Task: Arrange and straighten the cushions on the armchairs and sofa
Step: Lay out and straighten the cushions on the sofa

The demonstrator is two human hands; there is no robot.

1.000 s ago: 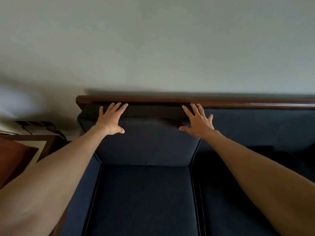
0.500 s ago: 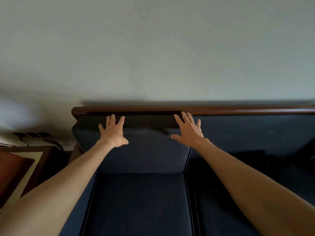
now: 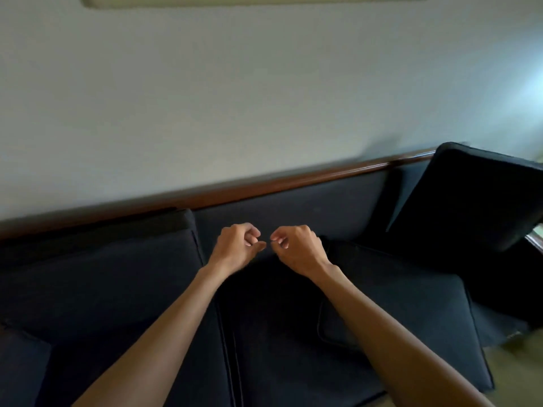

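Cushions sit askew on the sofa (image 3: 293, 207): a flat cushion (image 3: 411, 289) lies on the right seat, and a tilted cushion (image 3: 470, 198) leans at the far end. The left hand (image 3: 238, 248) and right hand (image 3: 296, 248) hover mid-sofa, fingers curled, holding nothing. A careless tug could topple the tilted cushion off the sofa.

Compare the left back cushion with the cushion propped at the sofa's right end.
The left cushion sits square against the backrest, its top below the rail. The right cushion stands tilted, its top corner above the rail. The left cushion looks navy, the right cushion nearly black. Both are dark and rectangular.
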